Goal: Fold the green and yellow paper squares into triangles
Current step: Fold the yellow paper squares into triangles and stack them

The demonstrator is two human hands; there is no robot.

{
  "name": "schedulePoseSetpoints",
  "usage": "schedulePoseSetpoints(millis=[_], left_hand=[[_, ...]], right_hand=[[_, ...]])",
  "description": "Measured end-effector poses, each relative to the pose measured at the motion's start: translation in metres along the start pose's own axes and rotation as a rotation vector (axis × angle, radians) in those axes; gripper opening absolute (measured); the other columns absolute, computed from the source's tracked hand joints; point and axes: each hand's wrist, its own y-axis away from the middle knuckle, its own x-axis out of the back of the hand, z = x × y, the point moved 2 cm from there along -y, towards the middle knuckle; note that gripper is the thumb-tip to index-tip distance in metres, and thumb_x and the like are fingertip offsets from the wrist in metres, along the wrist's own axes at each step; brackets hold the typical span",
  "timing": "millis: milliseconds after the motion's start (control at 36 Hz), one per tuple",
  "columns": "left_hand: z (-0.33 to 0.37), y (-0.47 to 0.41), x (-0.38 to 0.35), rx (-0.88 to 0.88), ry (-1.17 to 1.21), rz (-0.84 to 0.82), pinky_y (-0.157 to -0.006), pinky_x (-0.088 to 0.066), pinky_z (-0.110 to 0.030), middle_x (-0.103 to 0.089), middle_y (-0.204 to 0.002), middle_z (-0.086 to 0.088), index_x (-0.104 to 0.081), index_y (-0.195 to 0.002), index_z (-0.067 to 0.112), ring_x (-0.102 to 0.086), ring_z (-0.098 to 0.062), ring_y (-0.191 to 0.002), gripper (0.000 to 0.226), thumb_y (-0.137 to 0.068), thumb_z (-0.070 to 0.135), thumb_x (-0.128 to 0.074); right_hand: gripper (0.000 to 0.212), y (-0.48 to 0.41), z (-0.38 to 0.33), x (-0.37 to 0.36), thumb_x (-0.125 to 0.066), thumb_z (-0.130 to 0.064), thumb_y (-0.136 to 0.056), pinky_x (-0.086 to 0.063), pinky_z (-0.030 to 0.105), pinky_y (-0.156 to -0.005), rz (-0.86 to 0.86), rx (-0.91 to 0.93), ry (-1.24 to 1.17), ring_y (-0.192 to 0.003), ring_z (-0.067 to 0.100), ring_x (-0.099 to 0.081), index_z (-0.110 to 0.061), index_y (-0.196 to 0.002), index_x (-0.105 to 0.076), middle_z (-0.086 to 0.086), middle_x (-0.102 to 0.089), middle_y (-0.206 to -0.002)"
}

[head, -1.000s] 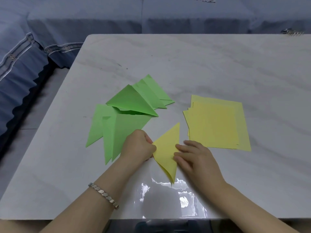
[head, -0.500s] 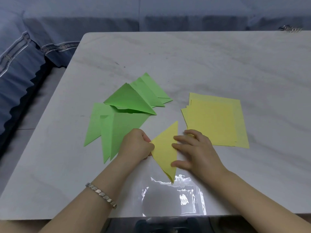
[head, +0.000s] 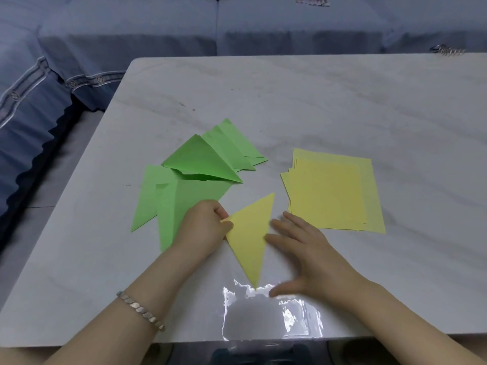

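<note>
Here we are at the pale marble counter (head: 329, 106), and the yellow triangle (head: 250, 238) lies flat near its front edge, long point aimed down toward us. Our left hand (head: 205, 230) has its fingers curled in, pinching the triangle's left corner between thumb and fingertips. It lies partly over the nearest green sheet. A metal bracelet (head: 141, 310) sits on that wrist.

Our right hand (head: 303, 251) is spread flat, fingers straight and gripping nothing. Its fingertips just meet the triangle's right edge, and the thumb, a little blurred, is stretched out near the lower point.

To the left and beyond, the green triangles (head: 200, 164) lie in a loose overlapping heap, the top one slightly lifted along its fold. To the right, just beside the right hand, the yellow squares (head: 329, 193) sit unfolded in a stack. A blue sofa (head: 131, 27) runs behind the counter.
</note>
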Motion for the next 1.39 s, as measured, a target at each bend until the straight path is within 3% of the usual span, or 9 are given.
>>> schedulePoseSetpoints(millis=[194, 361, 556, 667, 778, 1028, 1111, 1194, 1389], left_hand=[[0.004, -0.011, 0.059, -0.162, -0.487, 0.325, -0.075, -0.041, -0.035, -0.058, -0.11, -0.007, -0.057, -0.117, 0.017, -0.055, -0.03, -0.1, 0.031, -0.086, 0.021, -0.061], [0.006, 0.008, 0.049, -0.442, -0.474, 0.588, -0.055, -0.043, -0.035, -0.058, -0.095, -0.019, -0.066, -0.098, 0.003, -0.059, -0.037, -0.074, 0.028, -0.071, -0.001, -0.071], [0.023, 0.04, -0.003, -0.533, -0.272, 0.279, -0.06, -0.043, -0.023, -0.06, -0.088, 0.004, -0.068, -0.091, 0.017, -0.06, -0.017, -0.074, 0.016, -0.084, 0.014, -0.053], [0.025, 0.043, -0.022, -0.405, -0.125, 0.085, -0.076, -0.042, -0.023, -0.054, -0.086, 0.011, -0.064, -0.101, 0.02, -0.051, -0.007, -0.08, 0.016, -0.09, 0.018, -0.052], [0.024, 0.04, -0.028, -0.272, 0.062, -0.03, -0.071, -0.043, -0.016, -0.059, -0.08, 0.011, -0.064, -0.091, 0.023, -0.055, -0.002, -0.073, 0.011, -0.088, 0.018, -0.055], [0.028, 0.032, -0.027, 0.349, 0.924, -0.23, -0.074, -0.058, -0.039, -0.069, -0.104, -0.017, -0.06, -0.103, 0.009, -0.069, -0.026, -0.081, 0.03, -0.087, 0.034, -0.061], [0.014, 0.028, -0.017, 0.315, 0.78, -0.068, -0.073, -0.056, -0.031, -0.066, -0.107, -0.007, -0.056, -0.115, 0.015, -0.066, -0.017, -0.08, 0.042, -0.076, 0.017, -0.074], [0.01, 0.031, -0.01, 0.199, 0.625, -0.179, -0.065, -0.054, -0.022, -0.069, -0.095, 0.0, -0.064, -0.1, 0.016, -0.066, -0.01, -0.07, 0.03, -0.076, 0.0, -0.07], [0.006, 0.035, -0.002, 0.004, 0.56, -0.237, -0.081, -0.054, -0.027, -0.07, -0.099, 0.005, -0.066, -0.093, 0.027, -0.067, -0.01, -0.086, 0.035, -0.078, -0.005, -0.065]], right_hand=[[0.049, 0.008, 0.032, 0.019, -0.071, -0.031, -0.08, -0.017, 0.018, -0.107, 0.237, -0.275, -0.095, -0.135, 0.017, -0.034, -0.012, -0.124, -0.058, 0.0, -0.043, -0.142], [0.067, 0.001, 0.042, 0.028, -0.071, -0.042, -0.076, -0.021, 0.028, -0.108, 0.152, -0.394, -0.001, -0.135, 0.021, -0.033, -0.014, -0.132, -0.05, 0.004, -0.035, -0.147], [0.038, -0.004, 0.048, 0.024, -0.076, -0.032, -0.068, -0.052, 0.043, -0.073, 0.265, -0.223, 0.208, -0.076, 0.035, -0.066, -0.003, -0.092, -0.071, 0.018, -0.069, -0.104], [0.019, -0.002, 0.047, 0.03, -0.058, -0.021, -0.077, -0.054, 0.036, -0.059, 0.323, -0.153, 0.296, -0.057, 0.032, -0.061, -0.006, -0.071, -0.069, 0.013, -0.07, -0.076], [0.032, 0.001, 0.045, 0.031, -0.043, -0.018, -0.084, -0.053, 0.032, -0.067, 0.373, -0.156, 0.33, -0.045, 0.027, -0.045, -0.008, -0.059, -0.061, 0.003, -0.06, -0.054], [0.031, 0.014, -0.018, 0.026, -0.048, -0.019, -0.09, -0.034, 0.027, -0.095, 0.438, 0.134, 0.256, -0.055, 0.016, -0.059, -0.017, -0.064, -0.065, -0.004, -0.061, -0.059], [0.05, 0.018, -0.03, 0.021, -0.031, -0.03, -0.1, -0.03, 0.024, -0.101, 0.397, 0.221, 0.197, -0.057, 0.013, -0.057, -0.019, -0.065, -0.065, -0.006, -0.061, -0.062], [0.04, 0.019, -0.033, 0.02, -0.035, -0.037, -0.098, -0.031, 0.022, -0.101, 0.35, 0.238, 0.07, -0.062, 0.008, -0.056, -0.022, -0.071, -0.062, -0.009, -0.061, -0.065], [0.031, 0.023, -0.018, 0.021, -0.051, -0.064, -0.078, -0.032, 0.013, -0.098, 0.182, -0.072, -0.464, -0.115, -0.006, -0.047, -0.04, -0.095, -0.061, -0.026, -0.053, -0.122]])
